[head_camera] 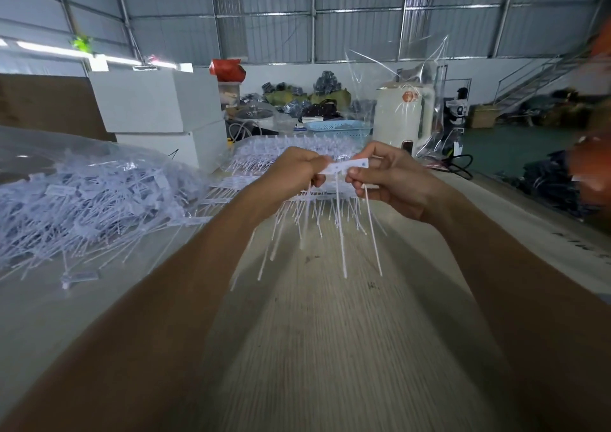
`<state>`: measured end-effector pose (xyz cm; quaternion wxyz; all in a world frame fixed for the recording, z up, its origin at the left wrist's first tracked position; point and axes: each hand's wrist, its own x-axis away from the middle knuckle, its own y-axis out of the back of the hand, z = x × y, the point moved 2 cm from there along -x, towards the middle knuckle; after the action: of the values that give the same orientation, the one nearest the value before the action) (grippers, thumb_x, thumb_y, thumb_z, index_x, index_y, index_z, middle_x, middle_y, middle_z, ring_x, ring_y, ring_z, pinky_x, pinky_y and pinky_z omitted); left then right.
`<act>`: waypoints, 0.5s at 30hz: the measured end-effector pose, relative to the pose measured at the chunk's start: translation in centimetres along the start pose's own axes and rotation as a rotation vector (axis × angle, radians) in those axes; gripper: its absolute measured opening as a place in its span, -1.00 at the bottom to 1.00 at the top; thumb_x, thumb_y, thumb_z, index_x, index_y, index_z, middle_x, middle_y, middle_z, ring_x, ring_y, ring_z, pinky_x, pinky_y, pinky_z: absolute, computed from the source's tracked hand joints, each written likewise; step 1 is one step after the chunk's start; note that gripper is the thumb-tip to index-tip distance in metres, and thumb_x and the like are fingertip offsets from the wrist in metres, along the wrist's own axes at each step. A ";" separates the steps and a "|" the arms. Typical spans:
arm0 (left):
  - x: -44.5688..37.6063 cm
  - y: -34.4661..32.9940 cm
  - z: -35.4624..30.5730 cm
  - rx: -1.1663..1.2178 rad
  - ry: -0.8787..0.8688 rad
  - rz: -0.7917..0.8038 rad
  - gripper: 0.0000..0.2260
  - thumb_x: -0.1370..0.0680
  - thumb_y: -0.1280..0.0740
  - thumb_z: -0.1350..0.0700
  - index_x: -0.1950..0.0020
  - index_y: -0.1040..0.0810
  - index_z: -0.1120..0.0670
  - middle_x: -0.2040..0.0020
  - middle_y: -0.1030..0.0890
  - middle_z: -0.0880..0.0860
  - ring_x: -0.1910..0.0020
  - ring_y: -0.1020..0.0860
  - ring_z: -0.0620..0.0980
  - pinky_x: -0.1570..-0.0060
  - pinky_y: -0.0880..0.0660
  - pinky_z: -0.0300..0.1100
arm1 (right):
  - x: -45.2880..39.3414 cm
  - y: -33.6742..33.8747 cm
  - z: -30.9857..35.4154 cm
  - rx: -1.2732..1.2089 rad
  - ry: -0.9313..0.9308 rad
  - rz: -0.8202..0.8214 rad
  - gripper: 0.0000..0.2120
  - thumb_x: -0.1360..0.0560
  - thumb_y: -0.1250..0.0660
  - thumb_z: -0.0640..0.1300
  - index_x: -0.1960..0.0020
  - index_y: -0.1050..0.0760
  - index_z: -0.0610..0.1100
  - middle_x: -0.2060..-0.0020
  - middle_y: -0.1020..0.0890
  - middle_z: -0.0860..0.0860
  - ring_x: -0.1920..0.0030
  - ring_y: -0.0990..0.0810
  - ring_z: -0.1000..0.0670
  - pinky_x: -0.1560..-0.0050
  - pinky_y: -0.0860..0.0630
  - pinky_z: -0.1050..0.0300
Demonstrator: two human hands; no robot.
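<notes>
Your forearms come in from the bottom corners over a pale wood-grain tabletop (314, 349), matte, with a few dark scuffs. Centre frame, held above the table: a bunch of white plastic tie seals (344, 166) with flat rectangular tag heads and thin stiff tails fanning downward. Your left hand (294, 170) has its fingers curled and pinches the left end of the tag heads. Your right hand (393, 180) pinches the right end between thumb and forefinger, with one tail dropping straight from that grip. There are small dots on the top tag; any print is too blurred to read.

Left of frame, a heap of the same seals lies on the table in a clear plastic bag (82, 193). Just behind your hands are flat rows of seals (264, 157). Further back:
- Upper left: two stacked plain white boxes (148, 104).
- Centre back: light blue perforated plastic basket (337, 128).
- Right of it: cream cylindrical appliance (401, 117) with a round orange label, unreadable.
- Back wall: grey corrugated metal sheeting (360, 31).
</notes>
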<state>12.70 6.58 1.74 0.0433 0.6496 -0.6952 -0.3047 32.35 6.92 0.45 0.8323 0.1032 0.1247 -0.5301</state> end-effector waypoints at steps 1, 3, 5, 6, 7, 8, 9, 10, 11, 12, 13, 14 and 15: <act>0.0 0.4 -0.1 0.045 0.006 -0.002 -0.73 -0.64 -0.31 0.04 0.22 -0.63 0.07 0.44 -0.56 -0.07 0.50 -0.39 -0.16 0.42 -0.30 -0.27 | -0.1 -0.4 0.6 0.029 0.025 -0.003 -0.84 -0.37 -0.52 -0.26 0.14 -0.57 -0.12 0.18 -0.70 -0.11 0.25 -0.64 0.02 0.17 -0.62 0.16; -0.1 1.0 -0.3 0.131 0.033 -0.016 -0.78 -0.64 -0.31 0.06 0.18 -0.61 0.07 0.45 -0.52 -0.05 0.53 -0.38 -0.16 0.46 -0.26 -0.28 | -0.4 -1.1 1.6 0.093 0.077 -0.018 -0.84 -0.42 -0.50 -0.32 0.15 -0.55 -0.13 0.17 -0.71 -0.10 0.25 -0.65 0.00 0.17 -0.61 0.15; -0.2 1.5 -0.3 0.178 0.058 -0.022 -0.80 -0.64 -0.31 0.07 0.16 -0.57 0.07 0.46 -0.47 -0.05 0.56 -0.38 -0.19 0.51 -0.25 -0.33 | -0.5 -1.8 2.1 0.172 0.121 -0.038 -0.82 -0.45 -0.47 -0.38 0.15 -0.52 -0.17 0.16 -0.70 -0.12 0.26 -0.64 -0.02 0.17 -0.61 0.13; -0.2 1.6 -0.2 0.183 0.064 -0.024 -0.80 -0.64 -0.31 0.08 0.17 -0.56 0.07 0.47 -0.46 -0.05 0.57 -0.39 -0.19 0.53 -0.25 -0.35 | -0.5 -2.2 2.3 0.209 0.140 -0.047 -0.82 -0.46 -0.46 -0.40 0.15 -0.51 -0.19 0.16 -0.69 -0.14 0.27 -0.63 -0.03 0.17 -0.61 0.12; -0.2 1.7 0.0 0.185 0.073 -0.025 -0.80 -0.64 -0.31 0.08 0.17 -0.55 0.07 0.48 -0.45 -0.06 0.57 -0.39 -0.19 0.53 -0.25 -0.35 | -0.5 -2.4 2.3 0.240 0.158 -0.056 -0.82 -0.47 -0.45 -0.42 0.16 -0.50 -0.20 0.16 -0.68 -0.15 0.28 -0.62 -0.04 0.18 -0.61 0.12; -0.2 1.7 0.1 0.194 0.084 -0.020 -0.81 -0.64 -0.31 0.09 0.17 -0.54 0.07 0.49 -0.44 -0.06 0.58 -0.38 -0.19 0.52 -0.23 -0.33 | -0.5 -2.6 2.3 0.264 0.173 -0.064 -0.81 -0.47 -0.44 -0.43 0.16 -0.50 -0.21 0.17 -0.67 -0.16 0.29 -0.61 -0.05 0.19 -0.60 0.11; -0.2 1.7 0.3 0.212 0.095 -0.010 -0.81 -0.64 -0.31 0.09 0.17 -0.54 0.07 0.49 -0.43 -0.06 0.58 -0.36 -0.17 0.50 -0.21 -0.29 | -0.5 -2.7 2.3 0.283 0.187 -0.071 -0.81 -0.47 -0.44 -0.43 0.17 -0.50 -0.21 0.18 -0.66 -0.17 0.30 -0.60 -0.05 0.19 -0.60 0.11; -0.3 1.6 0.5 0.234 0.102 0.003 -0.81 -0.64 -0.31 0.09 0.18 -0.54 0.06 0.49 -0.42 -0.06 0.57 -0.33 -0.15 0.48 -0.18 -0.26 | -0.5 -2.7 2.2 0.300 0.200 -0.077 -0.81 -0.47 -0.44 -0.43 0.17 -0.50 -0.21 0.19 -0.66 -0.18 0.30 -0.60 -0.04 0.18 -0.61 0.11; -0.4 1.6 0.6 0.248 0.104 0.010 -0.80 -0.63 -0.31 0.09 0.19 -0.53 0.06 0.49 -0.41 -0.06 0.56 -0.31 -0.14 0.46 -0.15 -0.23 | -0.5 -2.7 2.2 0.316 0.214 -0.083 -0.81 -0.47 -0.44 -0.43 0.17 -0.50 -0.20 0.18 -0.65 -0.21 0.30 -0.60 -0.05 0.18 -0.61 0.10; -0.5 1.6 0.7 0.250 0.104 0.010 -0.79 -0.63 -0.31 0.09 0.21 -0.52 0.05 0.49 -0.41 -0.06 0.55 -0.29 -0.12 0.45 -0.13 -0.22 | -0.5 -2.7 2.2 0.336 0.230 -0.091 -0.81 -0.47 -0.45 -0.42 0.17 -0.50 -0.20 0.17 -0.64 -0.26 0.30 -0.60 -0.05 0.17 -0.61 0.09; -0.6 1.6 0.7 0.249 0.104 0.006 -0.78 -0.63 -0.31 0.08 0.22 -0.50 0.05 0.49 -0.41 -0.06 0.54 -0.27 -0.11 0.43 -0.12 -0.20 | -0.5 -2.7 2.2 0.359 0.244 -0.098 -0.82 -0.47 -0.45 -0.41 0.16 -0.51 -0.20 0.15 -0.63 -0.32 0.29 -0.60 -0.06 0.16 -0.61 0.07; -0.6 1.7 0.8 0.249 0.107 0.002 -0.78 -0.62 -0.31 0.08 0.23 -0.49 0.04 0.49 -0.41 -0.06 0.54 -0.26 -0.11 0.43 -0.12 -0.19 | -0.6 -2.7 2.2 0.388 0.257 -0.107 -0.83 -0.47 -0.45 -0.40 0.15 -0.52 -0.20 0.16 -0.62 -0.34 0.29 -0.60 -0.06 0.15 -0.62 0.05; -0.6 1.6 0.8 0.252 0.112 0.000 -0.77 -0.62 -0.31 0.08 0.24 -0.47 0.03 0.50 -0.41 -0.07 0.54 -0.26 -0.11 0.43 -0.12 -0.19 | -0.7 -2.6 2.3 0.428 0.271 -0.119 -0.85 -0.47 -0.46 -0.38 0.13 -0.52 -0.21 0.20 -0.61 -0.32 0.29 -0.60 -0.05 0.13 -0.62 0.02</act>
<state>11.02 7.43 2.08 0.0001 0.6660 -0.7244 -0.1779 29.89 5.72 2.71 0.7346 0.3398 0.1260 -0.5737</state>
